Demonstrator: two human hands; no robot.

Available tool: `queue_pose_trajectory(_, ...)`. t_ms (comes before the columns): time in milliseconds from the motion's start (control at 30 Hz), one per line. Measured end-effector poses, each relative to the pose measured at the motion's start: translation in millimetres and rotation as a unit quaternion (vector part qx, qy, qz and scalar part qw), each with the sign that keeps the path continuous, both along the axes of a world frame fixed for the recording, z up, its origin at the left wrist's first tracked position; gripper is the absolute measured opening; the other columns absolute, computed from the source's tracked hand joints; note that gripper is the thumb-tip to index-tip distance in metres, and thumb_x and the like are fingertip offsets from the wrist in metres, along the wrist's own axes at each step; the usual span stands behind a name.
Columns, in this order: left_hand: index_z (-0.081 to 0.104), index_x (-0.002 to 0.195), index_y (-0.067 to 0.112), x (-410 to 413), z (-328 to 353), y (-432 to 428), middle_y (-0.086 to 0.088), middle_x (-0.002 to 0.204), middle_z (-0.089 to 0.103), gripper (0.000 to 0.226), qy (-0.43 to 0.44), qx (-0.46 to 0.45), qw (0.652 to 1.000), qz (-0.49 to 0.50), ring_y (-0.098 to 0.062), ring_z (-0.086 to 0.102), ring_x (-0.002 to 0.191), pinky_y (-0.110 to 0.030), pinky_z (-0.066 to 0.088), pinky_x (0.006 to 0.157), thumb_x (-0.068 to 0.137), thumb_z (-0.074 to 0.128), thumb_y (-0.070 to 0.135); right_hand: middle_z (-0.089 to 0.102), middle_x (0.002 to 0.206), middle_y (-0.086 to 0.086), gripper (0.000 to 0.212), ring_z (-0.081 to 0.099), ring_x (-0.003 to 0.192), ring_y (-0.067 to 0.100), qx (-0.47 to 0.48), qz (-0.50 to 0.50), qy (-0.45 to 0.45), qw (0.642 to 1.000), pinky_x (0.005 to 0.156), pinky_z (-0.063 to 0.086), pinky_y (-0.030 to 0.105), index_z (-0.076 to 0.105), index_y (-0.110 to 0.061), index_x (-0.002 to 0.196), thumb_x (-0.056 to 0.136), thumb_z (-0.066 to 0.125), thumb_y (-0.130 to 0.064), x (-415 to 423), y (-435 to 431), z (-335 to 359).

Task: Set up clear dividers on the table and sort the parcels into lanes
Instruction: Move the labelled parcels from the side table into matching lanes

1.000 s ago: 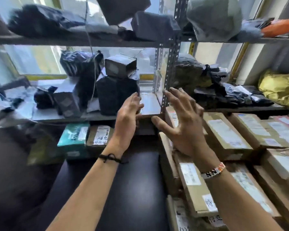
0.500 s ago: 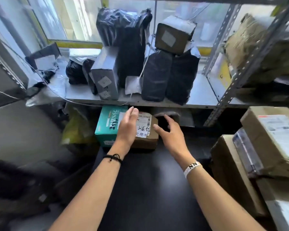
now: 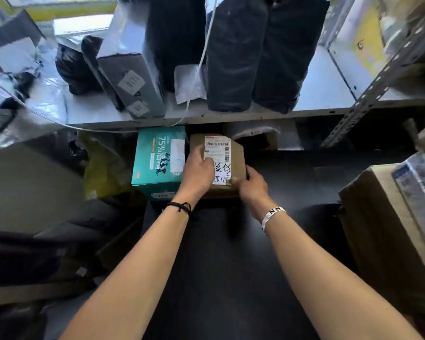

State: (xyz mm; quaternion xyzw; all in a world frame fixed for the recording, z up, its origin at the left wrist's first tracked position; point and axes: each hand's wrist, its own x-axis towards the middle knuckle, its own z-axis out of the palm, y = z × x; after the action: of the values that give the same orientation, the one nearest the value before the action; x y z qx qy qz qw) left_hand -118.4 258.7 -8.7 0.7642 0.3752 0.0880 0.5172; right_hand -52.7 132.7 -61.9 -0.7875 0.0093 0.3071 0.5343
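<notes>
A person's two hands take hold of a brown cardboard parcel [image 3: 234, 159] at the far end of a black tabletop [image 3: 219, 266]. The left hand [image 3: 198, 171] lies over the parcel's left top edge with its fingers curled down onto the white shipping label [image 3: 217, 150]. The right hand [image 3: 252, 184] grasps the parcel's near right corner, fingers wrapped round the side. A teal box [image 3: 157, 160] with handwritten black characters stands touching the parcel's left side, and a yellow bag [image 3: 101, 168] sits further left. Directly above the parcel a grey metal shelf [image 3: 231, 116] overhangs it, carrying upright black-wrapped parcels [image 3: 236, 52], a grey carton [image 3: 133, 77] and a hanging white cable [image 3: 201, 57]. Well to the right of the parcel, large cardboard boxes [image 3: 378, 229] crowd the tabletop's edge.
</notes>
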Motion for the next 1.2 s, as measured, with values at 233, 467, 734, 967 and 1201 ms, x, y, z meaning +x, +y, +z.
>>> queue_pose_trajectory(233,0.038,0.158,0.015,-5.1,-17.6,-16.3,-0.006,0.163,0.037,0.056,-0.009,0.048,0.999,-0.004,-0.022,0.035,0.150,-0.042,0.029,0.126,0.104,0.053,0.016,0.066,0.131,-0.004,0.058,0.066,0.115,0.021,0.008,-0.001,0.017,1.000,0.096,0.058,0.046,0.049,-0.031,0.151,0.099,0.064,-0.009,-6.1,-51.5,-1.5)
queue_pose_trajectory(467,0.040,0.155,0.031,-22.2,-58.7,-61.8,-0.001,0.146,0.062,0.049,0.025,-0.175,0.984,0.011,-0.020,0.065,0.126,-0.039,0.055,0.104,0.108,0.050,0.039,0.070,0.116,-0.024,0.068,0.066,0.103,0.008,0.011,0.017,0.092,0.996,0.068,0.046,0.032,0.037,-0.056,0.151,0.098,0.068,-0.026,-11.1,-122.4,0.4)
queue_pose_trajectory(734,0.055,0.142,0.038,-28.7,-60.7,-94.0,0.009,0.124,0.076,0.033,-0.089,-0.266,0.959,0.036,-0.012,0.073,0.113,-0.033,0.058,0.092,0.111,0.042,0.042,0.065,0.132,-0.023,0.058,0.062,0.122,0.009,0.078,0.013,0.066,0.995,0.101,0.051,0.054,0.027,-0.056,0.157,0.108,0.054,-0.040,-30.6,-134.9,20.9)
queue_pose_trajectory(967,0.050,0.152,0.030,-34.8,19.0,-110.0,0.009,0.127,0.075,0.047,-0.157,-0.217,0.963,0.022,-0.006,0.072,0.112,-0.022,0.058,0.086,0.109,0.045,0.049,0.070,0.115,-0.033,0.056,0.067,0.101,-0.014,0.133,0.035,-0.044,0.990,0.070,0.053,0.013,0.032,-0.051,0.156,0.109,0.055,-0.032,-24.0,-155.3,81.9)
queue_pose_trajectory(1201,0.059,0.147,0.023,-76.8,129.1,-147.1,0.002,0.132,0.073,0.067,-0.268,-0.149,0.952,-0.023,-0.017,0.069,0.124,-0.048,0.047,0.114,0.096,0.057,0.067,0.072,0.118,-0.026,0.049,0.069,0.111,0.002,0.183,0.103,-0.155,0.965,0.089,0.058,0.036,0.039,-0.051,0.151,0.107,0.057,-0.040,-33.3,-202.0,184.7)
